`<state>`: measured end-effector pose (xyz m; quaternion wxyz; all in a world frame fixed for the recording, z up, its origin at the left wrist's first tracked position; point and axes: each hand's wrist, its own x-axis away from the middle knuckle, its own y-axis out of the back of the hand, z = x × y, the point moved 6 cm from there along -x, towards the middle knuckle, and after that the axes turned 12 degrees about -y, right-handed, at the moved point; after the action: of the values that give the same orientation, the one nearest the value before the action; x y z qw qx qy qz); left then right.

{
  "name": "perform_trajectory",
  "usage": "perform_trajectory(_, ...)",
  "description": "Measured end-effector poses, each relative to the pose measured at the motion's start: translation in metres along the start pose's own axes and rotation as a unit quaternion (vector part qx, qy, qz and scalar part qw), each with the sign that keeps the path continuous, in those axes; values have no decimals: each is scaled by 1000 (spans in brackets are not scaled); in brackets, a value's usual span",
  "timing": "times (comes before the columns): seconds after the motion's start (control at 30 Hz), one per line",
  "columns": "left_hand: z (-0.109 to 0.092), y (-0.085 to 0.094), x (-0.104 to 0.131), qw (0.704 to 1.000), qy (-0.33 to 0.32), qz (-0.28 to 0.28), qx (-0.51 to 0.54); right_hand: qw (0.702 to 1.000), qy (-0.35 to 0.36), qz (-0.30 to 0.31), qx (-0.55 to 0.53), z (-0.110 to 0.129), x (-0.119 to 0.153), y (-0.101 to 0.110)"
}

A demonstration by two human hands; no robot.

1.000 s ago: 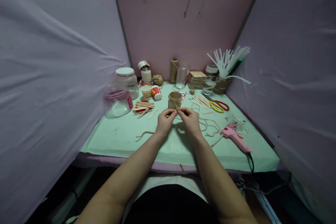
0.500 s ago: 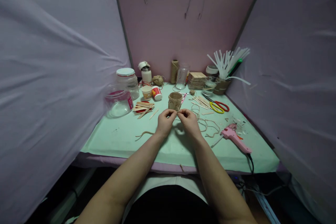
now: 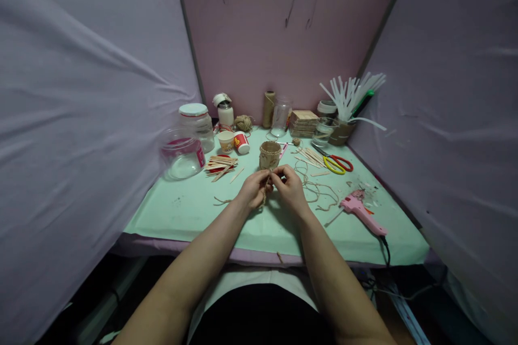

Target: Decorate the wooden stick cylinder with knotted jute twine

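Close together near the middle of the table, both hands hold a piece of brown twine (image 3: 264,197). My left hand (image 3: 254,188) is closed around it, with some twine hanging below the fingers. The fingertips of my right hand (image 3: 288,183) pinch the twine beside the left thumb. Just beyond the hands stands a small twine-trimmed cup (image 3: 269,155), upright. A loose twine end (image 3: 222,201) lies left of my left wrist, and more loops of twine (image 3: 319,191) lie to the right of my right hand.
A pink glue gun (image 3: 362,214) and scissors (image 3: 338,164) lie at the right. Wooden sticks (image 3: 221,166), paper cups (image 3: 242,143) and clear jars (image 3: 183,159) are at the left. Along the back stand a twine spool (image 3: 268,110), wooden squares (image 3: 303,124) and a holder of white sticks (image 3: 343,132).
My left hand has turned and closed round the twine, which now hangs below it. My right fingers have shifted slightly left and up. The loose twine end at the left has moved a little.
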<state>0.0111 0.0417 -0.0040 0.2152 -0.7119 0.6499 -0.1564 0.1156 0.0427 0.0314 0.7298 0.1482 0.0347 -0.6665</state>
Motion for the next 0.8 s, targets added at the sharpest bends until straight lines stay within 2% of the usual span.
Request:
perform_trajectory(0.1,-4,2,-2,997,-70,-1,-35,999,-25,-13,-16,-5,-2,2)
perform_trajectory(0.2,-10,3,-2,980,-162,-5,-117,998,-46,-17,-28,-10,-4,4)
perform_trajectory(0.27,-12,3,-1,968,-191,1,-164,998,-49,-17,-34,-11,-6,5)
perform_trajectory(0.47,-14,-2,0,963,-190,27,-192,992,-94,-36,-75,-20,-9,12)
perform_trajectory(0.63,-15,-2,0,956,-213,34,-197,985,-136,-12,-105,-26,-9,11)
perform_trajectory(0.8,-19,-3,3,944,-237,38,-228,989,-123,-21,-76,-25,-10,13)
